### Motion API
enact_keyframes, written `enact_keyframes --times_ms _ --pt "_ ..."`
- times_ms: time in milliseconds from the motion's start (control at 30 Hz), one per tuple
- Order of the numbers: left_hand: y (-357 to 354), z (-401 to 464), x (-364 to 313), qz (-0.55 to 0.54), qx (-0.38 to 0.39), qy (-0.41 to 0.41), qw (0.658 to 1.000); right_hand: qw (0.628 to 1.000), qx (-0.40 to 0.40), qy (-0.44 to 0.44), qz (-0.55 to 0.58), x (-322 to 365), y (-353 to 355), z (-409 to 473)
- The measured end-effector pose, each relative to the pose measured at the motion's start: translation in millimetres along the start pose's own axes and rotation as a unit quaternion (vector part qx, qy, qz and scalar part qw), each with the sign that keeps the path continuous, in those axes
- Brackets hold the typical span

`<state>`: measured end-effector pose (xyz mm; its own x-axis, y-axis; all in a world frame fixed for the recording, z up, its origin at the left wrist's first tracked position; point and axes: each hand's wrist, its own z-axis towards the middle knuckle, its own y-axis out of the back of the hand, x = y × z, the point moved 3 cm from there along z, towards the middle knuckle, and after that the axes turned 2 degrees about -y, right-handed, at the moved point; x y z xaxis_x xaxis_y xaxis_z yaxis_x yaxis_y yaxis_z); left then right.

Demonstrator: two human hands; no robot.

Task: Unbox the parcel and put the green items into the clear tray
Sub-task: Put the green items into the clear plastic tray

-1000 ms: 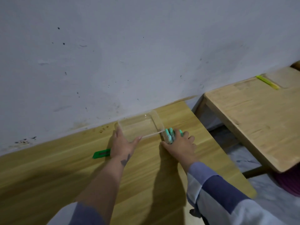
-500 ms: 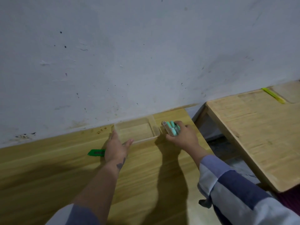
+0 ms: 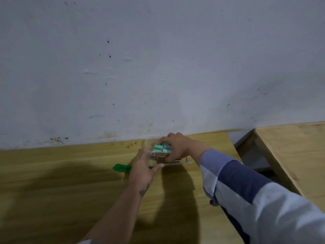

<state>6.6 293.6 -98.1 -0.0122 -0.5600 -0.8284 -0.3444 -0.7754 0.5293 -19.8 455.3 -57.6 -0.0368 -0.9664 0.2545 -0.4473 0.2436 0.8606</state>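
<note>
Lying flat at the left of the action, a bright green flat tool (image 3: 121,167) rests on the wooden table (image 3: 52,182), its right end hidden behind the left hand (image 3: 142,169). Whether the hand touches it cannot be told.

That left hand reaches forward from a bare forearm marked with a small dark tattoo near the wrist. Its fingers are straight and lie close together along the left end of the clear tray (image 3: 182,162), while the thumb stretches out to the right along the tray's near edge, so the hand braces the tray's near-left corner without curling round it.

The clear tray sits on the table close to the pale, speckled wall (image 3: 158,67). Its walls are hard to trace because they are transparent and partly covered by both hands.

Over the tray's middle, the right hand (image 3: 179,147) comes in from a blue and pale striped sleeve (image 3: 246,187). Its fingers curl over the far side of a bundle of green items (image 3: 161,148) and the thumb closes on the near side, so the bundle is gripped. The bundle of mint-green pieces is inside the outline of the tray; whether it rests on the tray floor cannot be told.

Further right, across a gap, stands a second wooden table (image 3: 295,152).
</note>
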Motion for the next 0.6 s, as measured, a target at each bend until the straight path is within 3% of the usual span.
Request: enact_keyframes --times_ms 200,400,600 --pt "-2 6 9 0.007 -0.016 0.025 1.0 0.998 0.002 0.048 -0.048 13 -10 17" --pt "-4 8 13 0.028 -0.031 0.034 0.999 0.995 -0.045 0.059 0.068 5 -9 12" --pt "-5 8 9 0.026 -0.045 0.037 0.998 0.977 -0.154 0.052 0.138 -8 -8 1"
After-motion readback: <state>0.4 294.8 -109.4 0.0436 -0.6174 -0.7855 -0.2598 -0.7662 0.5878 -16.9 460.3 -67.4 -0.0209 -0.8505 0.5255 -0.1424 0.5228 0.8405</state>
